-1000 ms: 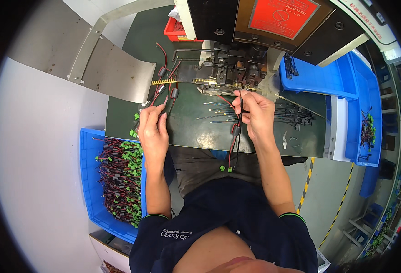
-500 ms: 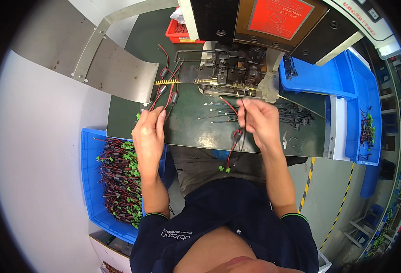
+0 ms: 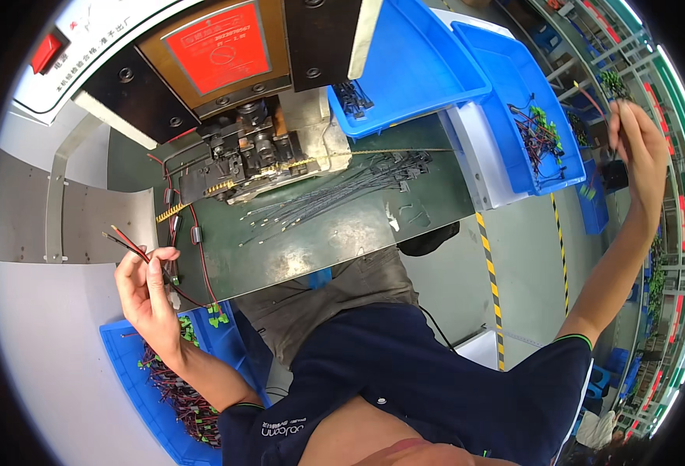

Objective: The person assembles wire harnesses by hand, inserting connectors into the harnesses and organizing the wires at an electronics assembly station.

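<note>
My left hand [image 3: 152,299], at the table's left edge, pinches a red and black wire lead [image 3: 128,243] whose stripped ends point up and outward. Beside it on the table lie more red and black leads [image 3: 196,234] with dark cylindrical sleeves and green connectors [image 3: 216,315]. Far out to the right, beyond the blue trays, my right hand [image 3: 639,155] is closed on another wire lead. A red wire end [image 3: 589,95] sticks out above those fingers, and a dark sleeve [image 3: 613,174] and green connectors hang below. Terminal press tooling [image 3: 257,151] stands at the back of the table.
Black wires [image 3: 334,190] lie bunched on the green table [image 3: 288,260]. A blue tray [image 3: 412,70] and another blue tray [image 3: 548,182] holding leads stand right. A blue bin [image 3: 121,353] full of leads sits lower left. Striped floor tape [image 3: 491,279] runs at right.
My right hand has swung far right and outward from the press, carrying its lead. My left hand has a lead's stripped ends raised between its fingers. The whole view has turned toward the right.
</note>
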Action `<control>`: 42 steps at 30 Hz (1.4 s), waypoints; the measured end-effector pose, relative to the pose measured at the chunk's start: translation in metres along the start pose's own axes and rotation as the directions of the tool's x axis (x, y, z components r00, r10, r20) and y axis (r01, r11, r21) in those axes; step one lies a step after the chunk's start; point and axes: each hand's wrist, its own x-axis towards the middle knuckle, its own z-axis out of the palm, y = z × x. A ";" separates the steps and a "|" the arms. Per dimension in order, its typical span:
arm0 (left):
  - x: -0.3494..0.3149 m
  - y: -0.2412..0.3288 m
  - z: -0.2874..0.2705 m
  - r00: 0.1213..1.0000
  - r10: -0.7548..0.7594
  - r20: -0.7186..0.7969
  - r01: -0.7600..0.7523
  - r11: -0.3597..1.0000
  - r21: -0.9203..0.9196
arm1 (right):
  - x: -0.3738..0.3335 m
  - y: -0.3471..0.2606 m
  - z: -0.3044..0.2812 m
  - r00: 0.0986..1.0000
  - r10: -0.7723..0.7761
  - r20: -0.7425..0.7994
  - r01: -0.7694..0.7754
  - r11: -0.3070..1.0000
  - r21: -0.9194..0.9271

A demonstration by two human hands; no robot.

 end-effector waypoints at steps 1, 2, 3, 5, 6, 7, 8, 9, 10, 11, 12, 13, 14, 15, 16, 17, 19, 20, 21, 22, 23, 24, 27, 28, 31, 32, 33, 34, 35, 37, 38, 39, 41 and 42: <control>0.000 -0.001 -0.002 1.000 0.008 -0.006 -0.008 1.000 0.019 | 0.008 0.009 -0.004 1.000 -0.025 -0.018 0.024 0.996 -0.081; -0.001 0.001 -0.004 1.000 0.016 -0.017 -0.016 0.999 0.045 | 0.014 0.027 -0.006 0.999 -0.032 0.005 0.032 0.995 -0.092; 0.000 0.002 -0.002 1.000 0.021 -0.020 -0.020 0.999 0.041 | 0.015 0.044 -0.003 0.999 -0.040 0.028 0.042 0.994 -0.103; -0.005 0.011 -0.005 1.000 0.002 -0.011 -0.001 0.999 0.050 | 0.011 0.068 0.036 0.984 -0.175 -0.023 0.166 0.961 -0.221; -0.009 0.015 -0.008 0.999 -0.041 0.007 0.040 0.996 0.085 | 0.005 0.072 0.055 0.937 -0.349 -0.015 0.320 0.876 -0.361; -0.011 0.014 -0.010 0.997 -0.075 0.021 0.072 0.993 0.093 | -0.008 0.056 0.085 0.857 -0.514 0.017 0.455 0.743 -0.490; -0.014 0.013 -0.016 0.987 -0.151 0.049 0.147 0.986 0.078 | -0.020 0.054 0.112 0.871 -0.490 0.032 0.467 0.807 -0.362; -0.014 0.012 -0.020 0.971 -0.223 0.086 0.219 0.974 0.051 | -0.035 0.050 0.136 0.885 -0.463 0.051 0.461 0.854 -0.242; -0.017 0.015 -0.018 0.973 -0.222 0.062 0.218 0.974 0.053 | -0.051 0.041 0.168 0.870 -0.476 0.128 0.490 0.863 -0.123; -0.017 0.015 -0.021 0.974 -0.215 0.067 0.213 0.976 0.041 | -0.066 0.031 0.197 0.844 -0.480 0.238 0.472 0.877 0.092; -0.019 0.016 -0.022 0.979 -0.202 0.020 0.202 0.979 0.009 | -0.078 0.023 0.229 0.774 -0.556 0.303 0.548 0.828 0.120; -0.021 0.018 -0.021 0.982 -0.189 -0.027 0.188 0.982 -0.025 | -0.088 0.012 0.258 0.691 -0.630 0.355 0.642 0.760 0.100; -0.021 0.022 -0.021 0.988 -0.139 -0.073 0.139 0.990 -0.011 | -0.094 0.005 0.284 0.625 -0.681 0.382 0.713 0.697 0.076; -0.023 0.025 -0.022 0.987 -0.136 -0.085 0.137 0.990 0.007 | -0.098 -0.001 0.307 0.554 -0.725 0.409 0.778 0.625 0.055; -0.024 0.025 -0.023 0.983 -0.078 -0.163 0.091 0.993 0.071 | -0.099 -0.007 0.326 0.534 -0.746 0.399 0.802 0.596 0.041; -0.027 0.027 -0.022 0.971 -0.015 -0.237 0.049 0.989 0.138 | -0.099 -0.012 0.342 0.512 -0.766 0.390 0.824 0.565 0.028; -0.032 0.030 -0.019 0.951 0.040 -0.305 0.025 0.978 0.205 | -0.100 -0.025 0.369 0.488 -0.801 0.347 0.857 0.515 -0.016; -0.035 0.030 -0.020 0.947 0.029 -0.319 0.044 0.975 0.220 | -0.100 -0.031 0.381 0.458 -0.796 0.395 0.878 0.474 -0.064; -0.038 0.031 -0.021 0.943 0.019 -0.332 0.062 0.971 0.231 | -0.100 -0.036 0.389 0.431 -0.787 0.442 0.896 0.429 -0.111; -0.038 0.030 -0.020 0.939 -0.060 -0.338 0.141 0.965 0.222 | -0.099 -0.040 0.396 0.399 -0.787 0.470 0.910 0.401 -0.102; -0.039 0.027 -0.022 0.953 -0.104 -0.285 0.179 0.951 0.251 | -0.099 -0.043 0.399 0.389 -0.794 0.467 0.914 0.396 -0.088; -0.040 0.027 -0.024 0.952 -0.199 -0.234 0.263 0.920 0.291 | -0.098 -0.045 0.398 0.376 -0.790 0.484 0.920 0.381 -0.093; -0.046 0.016 -0.032 0.944 -0.287 -0.163 0.330 0.833 0.443 | -0.092 -0.045 0.392 0.357 -0.821 0.446 0.928 0.366 -0.069; -0.044 0.015 -0.032 0.945 -0.281 -0.168 0.327 0.802 0.500 | -0.090 -0.043 0.386 0.364 -0.824 0.434 0.926 0.372 -0.069; -0.045 0.014 -0.031 0.967 -0.159 -0.197 0.253 0.652 0.715 | -0.086 -0.045 0.365 0.394 -0.827 0.401 0.901 0.434 0.010; -0.045 0.015 -0.031 0.982 -0.034 -0.184 0.176 0.504 0.845 | -0.085 -0.046 0.357 0.461 -0.829 0.317 0.850 0.515 0.111; -0.045 0.013 -0.033 0.981 -0.037 -0.191 0.184 0.499 0.847 | -0.082 -0.048 0.348 0.532 -0.812 0.239 0.785 0.579 0.218; -0.048 0.009 -0.036 0.985 -0.050 -0.164 0.166 0.525 0.835 | -0.079 -0.049 0.340 0.585 -0.787 0.195 0.739 0.616 0.272; -0.050 0.007 -0.038 0.989 -0.062 -0.134 0.146 0.555 0.819 | -0.074 -0.050 0.330 0.637 -0.755 0.156 0.689 0.649 0.322; -0.052 0.005 -0.038 0.988 -0.106 -0.115 0.154 0.538 0.829 | -0.064 -0.047 0.308 0.732 -0.679 0.060 0.606 0.689 0.397; -0.055 -0.001 -0.036 0.979 -0.022 -0.205 0.171 0.639 0.750 | -0.061 -0.045 0.295 0.770 -0.637 0.038 0.571 0.714 0.406; -0.058 -0.004 -0.036 0.952 0.052 -0.302 0.170 0.730 0.662 | -0.060 -0.039 0.285 0.816 -0.576 0.038 0.486 0.721 0.495; -0.061 -0.002 -0.037 0.950 0.044 -0.309 0.182 0.726 0.663 | -0.059 -0.036 0.262 0.888 -0.456 -0.063 0.376 0.639 0.671; -0.066 0.002 -0.042 0.971 -0.014 -0.238 0.197 0.605 0.771 | -0.057 -0.036 0.252 0.884 -0.452 -0.114 0.393 0.590 0.706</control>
